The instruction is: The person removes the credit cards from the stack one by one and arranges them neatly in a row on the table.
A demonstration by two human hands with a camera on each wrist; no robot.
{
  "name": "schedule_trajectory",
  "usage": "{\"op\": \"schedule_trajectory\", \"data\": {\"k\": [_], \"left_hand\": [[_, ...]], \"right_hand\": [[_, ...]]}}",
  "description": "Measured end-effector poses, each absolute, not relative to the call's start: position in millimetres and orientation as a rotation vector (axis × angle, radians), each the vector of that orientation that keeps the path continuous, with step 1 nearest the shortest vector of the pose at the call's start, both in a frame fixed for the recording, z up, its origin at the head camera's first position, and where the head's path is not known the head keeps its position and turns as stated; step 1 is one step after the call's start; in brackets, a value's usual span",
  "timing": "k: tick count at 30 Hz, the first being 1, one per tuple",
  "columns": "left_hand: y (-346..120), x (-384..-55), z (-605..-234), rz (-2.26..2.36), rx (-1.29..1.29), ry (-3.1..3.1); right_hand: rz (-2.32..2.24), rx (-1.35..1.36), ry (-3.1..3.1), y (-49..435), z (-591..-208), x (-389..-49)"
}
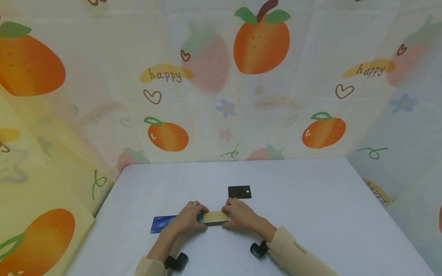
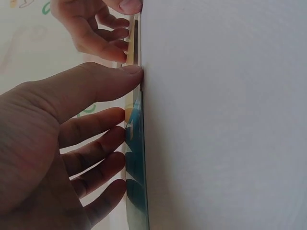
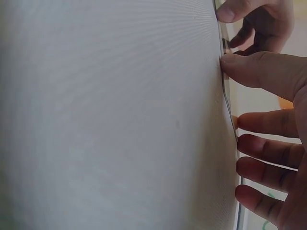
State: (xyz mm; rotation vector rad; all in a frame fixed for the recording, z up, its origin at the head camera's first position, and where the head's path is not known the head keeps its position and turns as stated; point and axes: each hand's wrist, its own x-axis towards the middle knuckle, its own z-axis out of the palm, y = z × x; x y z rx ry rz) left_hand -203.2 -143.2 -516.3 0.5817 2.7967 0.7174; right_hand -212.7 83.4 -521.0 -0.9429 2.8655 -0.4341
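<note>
A yellow card (image 1: 216, 217) with a dark stripe along its near side lies flat on the white table, between my two hands. My left hand (image 1: 189, 218) holds its left end, the thumb at the near edge and fingers at the far edge. A teal patch (image 2: 136, 143) shows under those fingers in the left wrist view. On the opposite end, my right hand (image 1: 241, 214) grips the card the same way. Past the right fingertips lies a black card (image 1: 239, 192) with a chip. A blue card (image 1: 162, 224) marked VIP is partly hidden behind the left hand.
The white table (image 1: 304, 199) reaches back to a hanging fruit-print cloth (image 1: 207, 115), which also rises along both sides. Each wrist carries a small black camera, such as the one on the right wrist (image 1: 258, 249).
</note>
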Motion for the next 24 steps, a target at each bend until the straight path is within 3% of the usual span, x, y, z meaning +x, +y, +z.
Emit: {"op": "schedule_trajectory", "data": {"k": [24], "left_hand": [[-144.1, -202.3, -522.0, 0.704, 0.585, 2.815]], "right_hand": [[-0.459, -1.0, 2.899, 82.0, -522.0, -208.8]]}}
